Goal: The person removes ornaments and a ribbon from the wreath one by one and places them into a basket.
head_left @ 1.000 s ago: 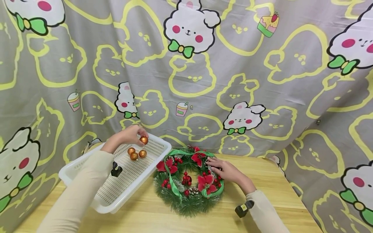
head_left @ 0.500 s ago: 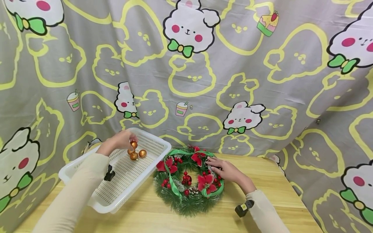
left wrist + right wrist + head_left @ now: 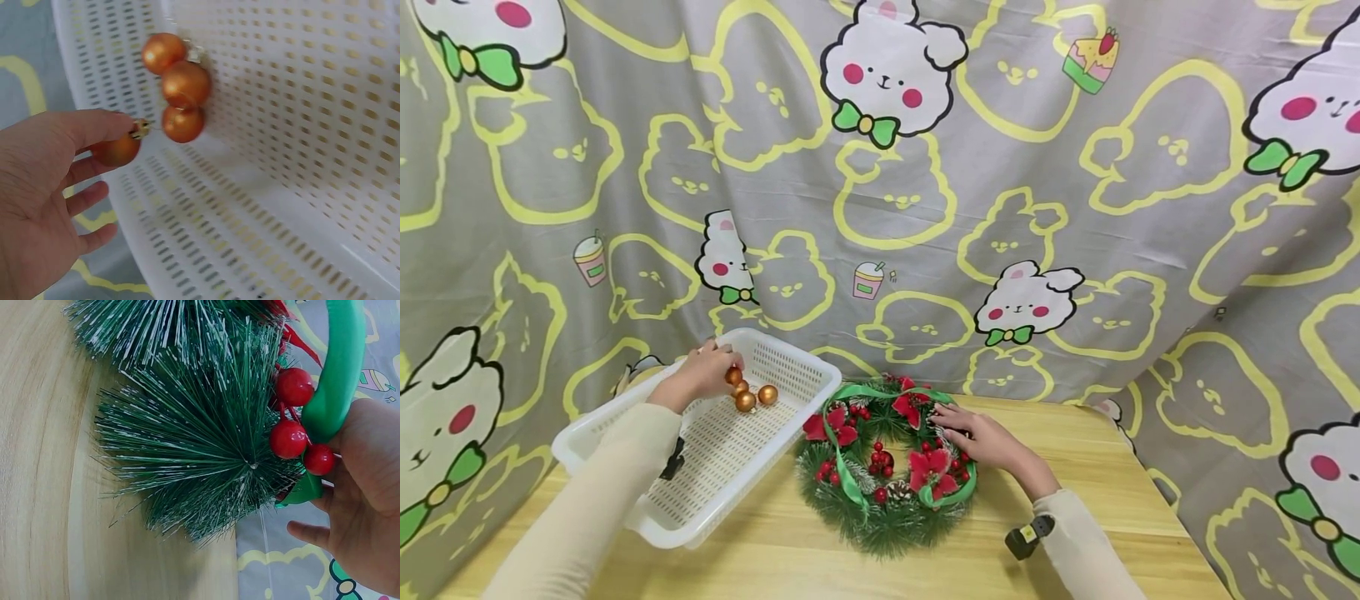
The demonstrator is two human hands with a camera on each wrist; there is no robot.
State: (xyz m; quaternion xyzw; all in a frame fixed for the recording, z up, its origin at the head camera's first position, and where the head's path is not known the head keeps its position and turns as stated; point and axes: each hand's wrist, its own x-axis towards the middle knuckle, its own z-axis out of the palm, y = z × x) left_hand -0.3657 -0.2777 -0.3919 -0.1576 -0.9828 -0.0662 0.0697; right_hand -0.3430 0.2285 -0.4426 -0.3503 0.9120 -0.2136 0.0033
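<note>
My left hand [image 3: 703, 373] is over the far left part of a white perforated plastic basket [image 3: 711, 533]. Its thumb and index finger pinch a coppery-gold Christmas bauble [image 3: 115, 150] near the cap in the left wrist view. Beside it, three more baubles [image 3: 186, 84] lie clustered in the basket. A green Christmas wreath [image 3: 887, 533] with red poinsettias [image 3: 931, 473], pinecones and a green ribbon [image 3: 850, 483] lies to the right. On its right upper side rests my right hand [image 3: 981, 437], fingers extended. In the right wrist view, red berries [image 3: 289, 439] and ribbon partly hide those fingers.
The wooden table [image 3: 1075, 533] carries both basket and wreath. A grey curtain [image 3: 925, 217] with cartoon rabbits hangs close behind and at both sides. The basket's long right wall [image 3: 775, 454] stands between the baubles and the wreath.
My left hand has moved left and lower within the basket with the bauble, from right of the other baubles to their left. The right hand and the wreath have stayed put.
</note>
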